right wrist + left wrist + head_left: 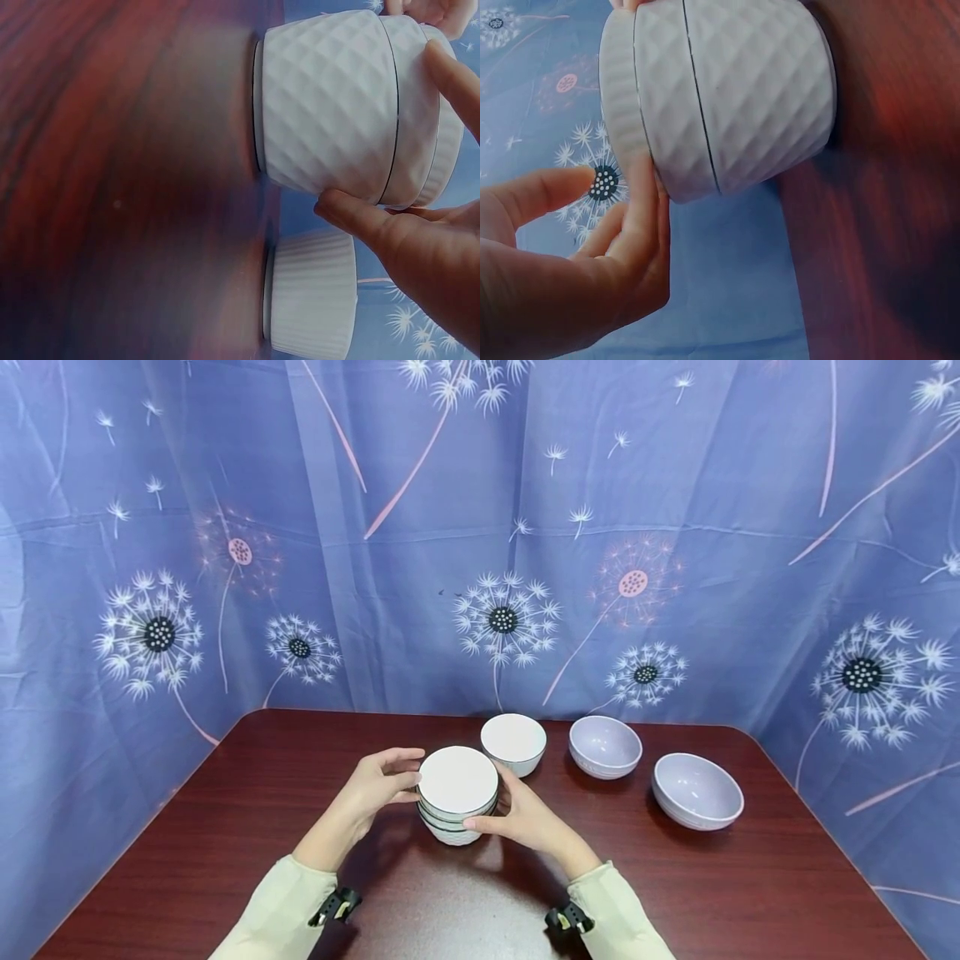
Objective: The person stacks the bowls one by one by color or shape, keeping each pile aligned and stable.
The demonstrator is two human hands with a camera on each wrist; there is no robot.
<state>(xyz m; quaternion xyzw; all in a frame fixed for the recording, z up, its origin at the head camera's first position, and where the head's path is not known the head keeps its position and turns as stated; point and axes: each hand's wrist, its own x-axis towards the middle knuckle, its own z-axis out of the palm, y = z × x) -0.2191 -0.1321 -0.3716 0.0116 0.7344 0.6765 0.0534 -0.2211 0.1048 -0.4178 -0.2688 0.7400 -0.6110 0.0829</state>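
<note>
Though top white bowl [620, 90] is ribbed, lower bowls [739, 94]: diamond-embossed.

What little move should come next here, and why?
Perhaps the right hand should ease off the stack of bowls and reach for the white bowl behind it: the stack stands upright on the table, and that bowl stands apart, close by.

I count one stack [457, 795] between my two hands, left hand [381, 783] and right hand [527, 817], made of three white bowls: two diamond-patterned bowls [761, 90] and one ribbed bowl [621, 90]. Beyond it I have one separate white bowl [513, 747] and two lavender bowls [605, 748] [697, 792], six bowls altogether on one table [255, 802]. I wear two wrist straps [335, 907] [570, 918].
</note>
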